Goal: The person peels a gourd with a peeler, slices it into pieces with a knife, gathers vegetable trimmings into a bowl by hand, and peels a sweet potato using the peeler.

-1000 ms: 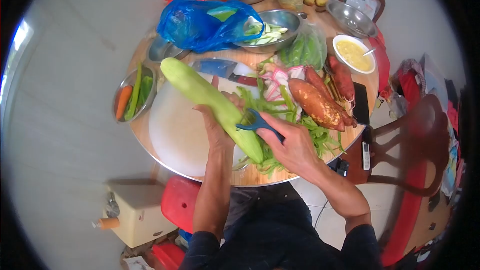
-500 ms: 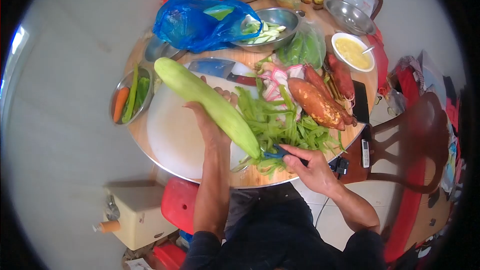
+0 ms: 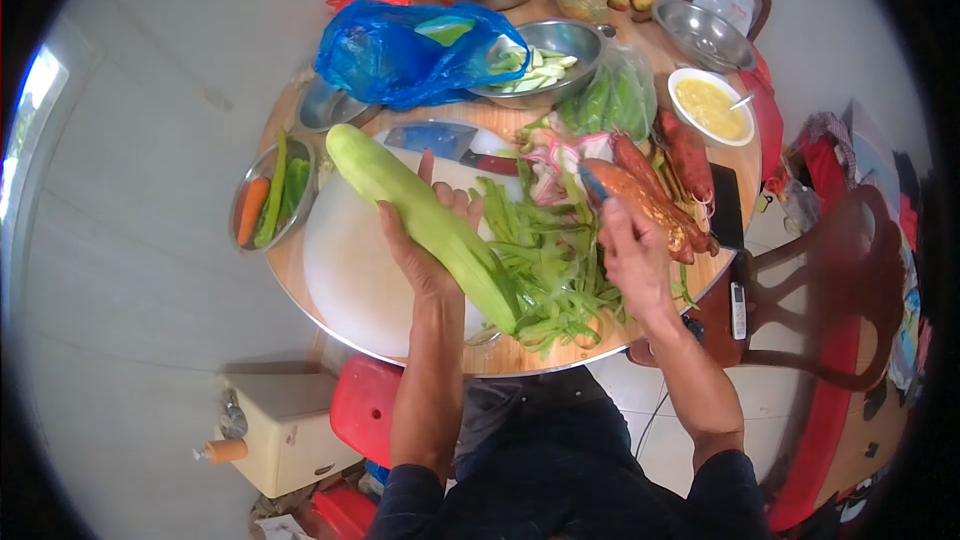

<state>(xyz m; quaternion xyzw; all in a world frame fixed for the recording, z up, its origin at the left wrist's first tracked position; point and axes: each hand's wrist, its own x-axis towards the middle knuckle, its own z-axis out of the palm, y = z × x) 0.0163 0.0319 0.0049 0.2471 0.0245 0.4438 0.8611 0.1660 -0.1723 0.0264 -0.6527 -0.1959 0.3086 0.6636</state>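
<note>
The round surface spreads in front of me, and the white board lies on its near left part. Over the board's right side I hold the pale green gourd, its long axis slanting across my view: the rounded far end points away and to the left, the other end back toward me and to the right, by the near edge above the peels. My left hand cradles it near mid-length, thumb along the left flank, fingers spread wide and showing past the right flank. Beyond it sits the blue bag. The peels lie heaped right of the gourd, with the sweet potatoes farther right. The cleaver lies crosswise past the gourd, handle to the right. Smallest is the peeler, clear of the gourd; my right hand has its fingers curled closed around it, its blue head pointing away from me and slightly left.
</note>
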